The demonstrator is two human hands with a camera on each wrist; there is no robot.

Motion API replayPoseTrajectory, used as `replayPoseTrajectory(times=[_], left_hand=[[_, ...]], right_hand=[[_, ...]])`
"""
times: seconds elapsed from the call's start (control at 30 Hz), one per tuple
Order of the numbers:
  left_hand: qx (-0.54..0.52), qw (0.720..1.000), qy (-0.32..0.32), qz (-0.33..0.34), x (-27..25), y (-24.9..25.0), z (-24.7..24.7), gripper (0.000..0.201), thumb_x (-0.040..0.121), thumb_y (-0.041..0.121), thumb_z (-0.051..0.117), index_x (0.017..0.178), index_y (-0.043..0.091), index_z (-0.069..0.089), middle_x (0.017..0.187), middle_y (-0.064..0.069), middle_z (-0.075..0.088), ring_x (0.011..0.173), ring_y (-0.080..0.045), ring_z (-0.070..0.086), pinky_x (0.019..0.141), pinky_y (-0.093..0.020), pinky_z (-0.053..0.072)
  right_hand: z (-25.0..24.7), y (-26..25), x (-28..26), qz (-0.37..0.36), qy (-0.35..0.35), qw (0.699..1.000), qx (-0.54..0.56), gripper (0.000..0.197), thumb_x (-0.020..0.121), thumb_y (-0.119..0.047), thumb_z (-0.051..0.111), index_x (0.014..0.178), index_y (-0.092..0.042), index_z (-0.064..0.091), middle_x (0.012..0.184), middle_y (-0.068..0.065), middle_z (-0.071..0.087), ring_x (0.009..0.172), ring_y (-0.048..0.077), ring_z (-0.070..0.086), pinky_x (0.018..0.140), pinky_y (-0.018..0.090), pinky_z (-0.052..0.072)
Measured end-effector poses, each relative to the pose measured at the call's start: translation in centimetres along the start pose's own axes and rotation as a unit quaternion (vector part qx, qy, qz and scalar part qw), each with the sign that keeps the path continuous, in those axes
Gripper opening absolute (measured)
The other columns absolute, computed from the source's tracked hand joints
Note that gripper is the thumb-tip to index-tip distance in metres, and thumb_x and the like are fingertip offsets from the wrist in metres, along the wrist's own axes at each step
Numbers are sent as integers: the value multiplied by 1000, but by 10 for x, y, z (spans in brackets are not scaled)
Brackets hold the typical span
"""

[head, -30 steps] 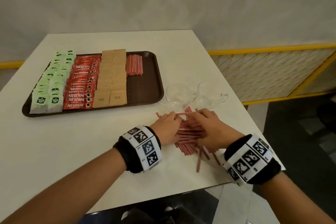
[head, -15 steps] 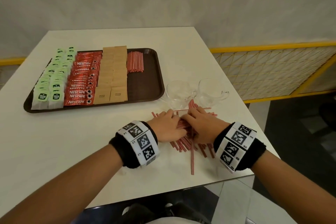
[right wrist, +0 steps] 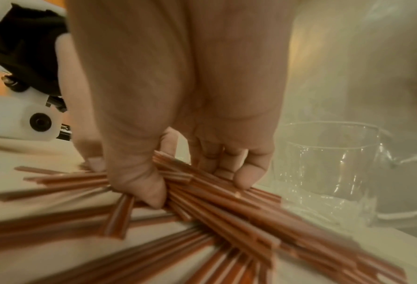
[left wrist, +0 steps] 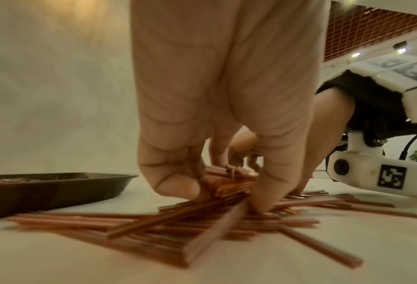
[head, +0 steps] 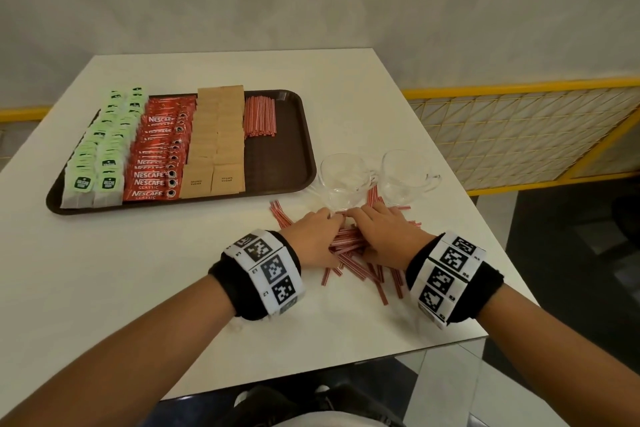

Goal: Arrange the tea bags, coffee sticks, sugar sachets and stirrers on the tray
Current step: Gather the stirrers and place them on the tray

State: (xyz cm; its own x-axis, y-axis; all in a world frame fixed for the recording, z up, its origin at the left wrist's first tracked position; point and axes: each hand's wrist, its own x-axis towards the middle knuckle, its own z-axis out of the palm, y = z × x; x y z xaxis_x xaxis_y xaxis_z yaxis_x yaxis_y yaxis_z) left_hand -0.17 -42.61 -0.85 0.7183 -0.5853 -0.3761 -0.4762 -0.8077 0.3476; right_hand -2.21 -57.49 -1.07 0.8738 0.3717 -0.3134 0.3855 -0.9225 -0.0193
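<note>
Head view shows the tea bags (head: 93, 163), coffee sticks (head: 157, 163) and sugar packets (head: 216, 149) already lined up on the tray (head: 301, 163), plus one neat bundle of stirrers (head: 260, 116). So it's the stirrer step now. Left hand (head: 313, 236) and right hand (head: 382, 236) both have fingers curled around the loose pile of stirrers (head: 349, 253) on the table (head: 138, 270), right by two glass cups (head: 341, 180). Next up is probably squaring the bunch, lifting it without dropping strays, and not bumping those cups.
</note>
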Motion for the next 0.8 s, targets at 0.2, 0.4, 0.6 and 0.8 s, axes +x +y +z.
replayPoseTrajectory(times=[0.2,0.4,0.6,0.8], left_hand=[[9,1000,24,12,-2,-11,-6,27,92,18,49,117,9,52,112,-10,49,102,-23,51,73,-24,34],[-16,1000,25,9,-6,-23,-17,31,89,29,57,119,18,56,107,-3,48,96,-15,48,78,-23,36],[-147,987,50,28,-29,-44,-43,47,75,44,72,117,31,56,107,11,54,99,-6,54,80,-15,43],[-437,882,176,14,-54,-48,-63,57,75,72,19,104,41,56,105,8,63,100,-9,61,91,-31,50]], right_hand=[[-3,-2,6,-1,-28,999,-37,44,94,-29,47,132,-8,37,133,9,40,122,26,36,101,39,28],[-1,-8,4,0,-1,999,-36,38,98,-27,36,131,-7,37,130,11,40,118,26,38,98,39,27],[-8,-8,-2,-15,47,998,49,23,99,-24,32,116,-11,39,107,1,46,98,19,39,93,35,24],[-25,-26,-2,-52,90,969,223,7,97,-17,34,101,-12,38,73,-10,36,69,12,37,84,28,28]])
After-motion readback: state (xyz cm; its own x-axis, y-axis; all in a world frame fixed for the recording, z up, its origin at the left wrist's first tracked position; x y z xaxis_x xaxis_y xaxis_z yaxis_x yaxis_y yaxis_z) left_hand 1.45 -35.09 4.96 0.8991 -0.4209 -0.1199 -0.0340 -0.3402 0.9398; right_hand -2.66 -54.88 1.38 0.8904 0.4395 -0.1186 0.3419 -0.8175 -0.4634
